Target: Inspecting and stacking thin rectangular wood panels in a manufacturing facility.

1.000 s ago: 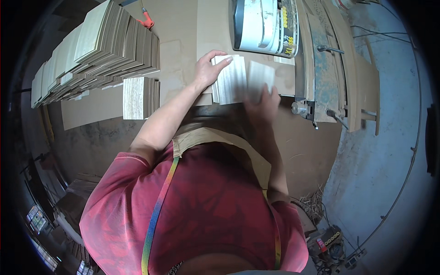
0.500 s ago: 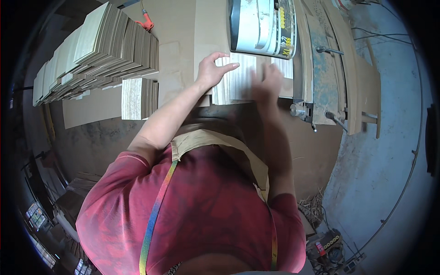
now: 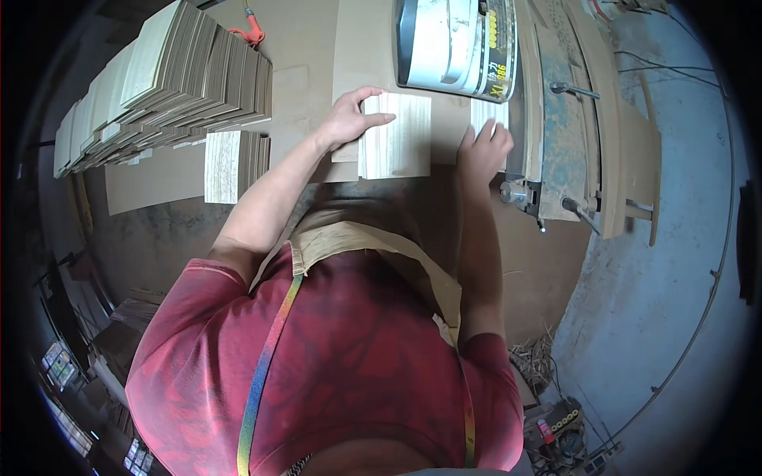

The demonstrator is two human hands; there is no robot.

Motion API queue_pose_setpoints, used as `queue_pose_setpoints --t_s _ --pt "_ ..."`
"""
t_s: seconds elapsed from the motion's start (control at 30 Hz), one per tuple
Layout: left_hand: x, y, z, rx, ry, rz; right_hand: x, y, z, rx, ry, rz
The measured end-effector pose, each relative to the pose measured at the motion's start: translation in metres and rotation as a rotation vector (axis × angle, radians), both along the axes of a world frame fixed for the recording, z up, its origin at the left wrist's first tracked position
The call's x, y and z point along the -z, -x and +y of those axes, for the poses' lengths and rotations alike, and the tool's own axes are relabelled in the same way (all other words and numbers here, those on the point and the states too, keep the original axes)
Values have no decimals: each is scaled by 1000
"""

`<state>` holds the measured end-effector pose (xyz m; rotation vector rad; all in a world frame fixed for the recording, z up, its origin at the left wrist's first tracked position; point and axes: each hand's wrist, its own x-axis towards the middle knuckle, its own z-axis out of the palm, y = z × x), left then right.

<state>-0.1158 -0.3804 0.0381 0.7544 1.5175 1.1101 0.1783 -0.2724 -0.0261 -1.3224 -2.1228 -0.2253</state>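
A stack of thin pale wood panels (image 3: 409, 135) lies at the table's near edge in front of me. My left hand (image 3: 353, 120) holds its left side, with the thumb over the top face and the fingers at the far left corner. To the right, past a bare strip of board, lies another pale wood panel (image 3: 488, 113), partly under the bucket's near edge in view. My right hand (image 3: 486, 155) is at this panel's near end, its fingers apart and bent, the fingertips over the panel. Whether they touch it I cannot tell.
A white and black bucket (image 3: 452, 47) lies just beyond the panels. Long rows of stacked wood panels (image 3: 202, 67) fill the left, with a smaller stack (image 3: 226, 166) nearer me. A red air gun (image 3: 252, 32) lies behind them. A machine with clamp handles (image 3: 563, 119) stands right.
My right hand has moved right, off the stack in front of me to the panel on the right. The stack's top face now shows fully and squarer. My left hand has shifted slightly left.
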Motion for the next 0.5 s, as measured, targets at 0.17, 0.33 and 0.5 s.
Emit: queue_pose_setpoints --t_s 0.17,0.33,0.5 --pt "-1 -24 13 -64 48 221 -47 52 -35 -258 421 208" --pt "2 -33 7 -83 15 322 -52 19 -106 -157 418 129" --pt "10 -13 -7 -24 -25 171 -17 -37 -65 14 219 60"
